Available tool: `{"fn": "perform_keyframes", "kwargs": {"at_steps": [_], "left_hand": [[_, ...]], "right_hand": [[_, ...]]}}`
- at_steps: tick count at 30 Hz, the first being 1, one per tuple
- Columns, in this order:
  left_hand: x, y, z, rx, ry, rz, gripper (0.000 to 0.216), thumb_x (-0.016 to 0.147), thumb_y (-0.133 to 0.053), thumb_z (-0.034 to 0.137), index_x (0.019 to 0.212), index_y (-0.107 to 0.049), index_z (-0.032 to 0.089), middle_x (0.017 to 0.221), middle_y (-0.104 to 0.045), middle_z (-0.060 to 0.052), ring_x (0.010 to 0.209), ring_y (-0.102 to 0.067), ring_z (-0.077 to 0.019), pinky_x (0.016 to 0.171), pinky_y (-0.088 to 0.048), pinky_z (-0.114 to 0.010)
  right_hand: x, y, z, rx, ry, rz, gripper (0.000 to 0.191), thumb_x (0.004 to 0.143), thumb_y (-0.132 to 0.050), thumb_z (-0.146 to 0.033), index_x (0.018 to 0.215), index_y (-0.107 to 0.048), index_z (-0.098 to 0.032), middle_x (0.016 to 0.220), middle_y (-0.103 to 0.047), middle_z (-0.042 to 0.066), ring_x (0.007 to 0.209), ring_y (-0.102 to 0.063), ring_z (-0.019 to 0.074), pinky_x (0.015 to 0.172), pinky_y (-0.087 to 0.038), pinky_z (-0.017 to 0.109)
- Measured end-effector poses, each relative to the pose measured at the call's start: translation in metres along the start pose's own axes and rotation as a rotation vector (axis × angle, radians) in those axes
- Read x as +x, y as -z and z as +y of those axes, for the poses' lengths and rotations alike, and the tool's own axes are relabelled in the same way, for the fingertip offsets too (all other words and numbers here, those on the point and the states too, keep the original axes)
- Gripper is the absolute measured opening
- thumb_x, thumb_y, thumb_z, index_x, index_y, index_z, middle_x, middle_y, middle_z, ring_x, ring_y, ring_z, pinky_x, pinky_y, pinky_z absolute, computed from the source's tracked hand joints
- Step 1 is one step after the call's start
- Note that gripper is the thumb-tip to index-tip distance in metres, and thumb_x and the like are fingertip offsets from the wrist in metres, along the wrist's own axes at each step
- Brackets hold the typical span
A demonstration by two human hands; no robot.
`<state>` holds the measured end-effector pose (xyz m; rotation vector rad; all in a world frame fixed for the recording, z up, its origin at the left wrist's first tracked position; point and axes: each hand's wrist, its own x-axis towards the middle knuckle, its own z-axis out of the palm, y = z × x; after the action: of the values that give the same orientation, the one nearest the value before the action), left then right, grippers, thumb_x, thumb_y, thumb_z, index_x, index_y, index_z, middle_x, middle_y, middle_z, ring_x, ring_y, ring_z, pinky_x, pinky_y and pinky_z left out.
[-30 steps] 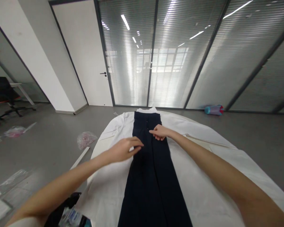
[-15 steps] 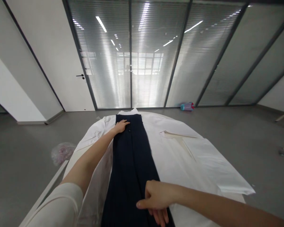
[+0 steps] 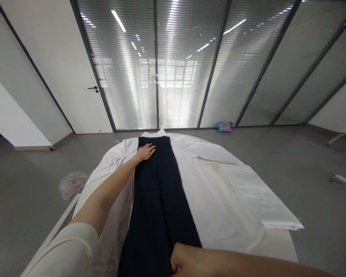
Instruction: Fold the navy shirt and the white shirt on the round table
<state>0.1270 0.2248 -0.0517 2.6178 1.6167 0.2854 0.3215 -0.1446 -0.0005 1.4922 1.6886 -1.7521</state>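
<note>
A pair of dark navy trousers (image 3: 158, 200) lies lengthwise on a table covered with a white cloth (image 3: 213, 192), waistband at the far end. My left hand (image 3: 145, 151) rests flat on the waistband's left side, fingers spread. My right hand (image 3: 183, 261) sits low on the near part of the trouser legs. Its fingers look curled against the fabric and run out of the frame's bottom edge.
Grey floor surrounds the table. A crumpled plastic bag (image 3: 72, 184) lies on the floor to the left. A blue and pink cylinder (image 3: 225, 126) lies by the glass wall with blinds. A white door (image 3: 75, 77) stands at the back left.
My left hand moved up from the trousers' left edge to the waistband and stays there. My right hand pulled back from the waistband to the near legs and slid closer, its fingers curling.
</note>
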Motion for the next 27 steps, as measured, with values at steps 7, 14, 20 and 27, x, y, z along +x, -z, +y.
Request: {"fn": "perform_keyframes", "kwargs": {"at_steps": [7,14,20,27], "left_hand": [[-0.006,0.009,0.008,-0.042,-0.032,0.077,0.043,0.101,-0.036,0.038,0.136,-0.056,0.023,0.152,-0.043,-0.012,0.139,-0.038,-0.0355,0.109,-0.034,-0.056],[-0.033,0.041,0.022,-0.139,-0.346,-0.016,0.032,0.080,-0.049,0.007,0.095,-0.072,0.023,0.106,-0.071,0.000,0.106,-0.061,-0.0169,0.101,-0.042,-0.030],[-0.045,0.045,0.032,-0.140,-0.439,-0.009,0.022,0.072,-0.050,0.006,0.076,-0.067,0.019,0.088,-0.070,-0.002,0.095,-0.061,-0.0210,0.092,-0.044,-0.035],[-0.040,0.033,0.042,-0.152,-0.375,-0.014,0.021,0.081,-0.046,0.012,0.079,-0.065,0.020,0.084,-0.068,-0.002,0.084,-0.063,-0.0178,0.085,-0.047,-0.030]], "right_hand": [[-0.005,0.004,0.006,-0.076,0.029,-0.005,0.047,0.083,-0.068,-0.031,0.044,-0.044,-0.018,0.034,-0.030,-0.009,0.031,-0.026,0.0041,0.030,-0.016,0.018],[-0.008,0.006,0.003,0.085,0.005,-0.032,0.041,0.085,-0.066,-0.022,0.049,-0.046,-0.017,0.039,-0.039,-0.010,0.034,-0.033,0.0030,0.034,-0.027,0.014],[-0.012,0.008,-0.006,0.119,-0.037,-0.153,0.039,0.088,-0.062,-0.015,0.050,-0.049,-0.014,0.044,-0.049,-0.007,0.037,-0.043,0.0035,0.039,-0.036,0.014],[-0.003,0.010,0.016,-0.061,0.156,-0.147,0.044,0.088,-0.065,-0.030,0.050,-0.048,-0.015,0.042,-0.042,-0.008,0.037,-0.036,0.0034,0.037,-0.028,0.014]]}}
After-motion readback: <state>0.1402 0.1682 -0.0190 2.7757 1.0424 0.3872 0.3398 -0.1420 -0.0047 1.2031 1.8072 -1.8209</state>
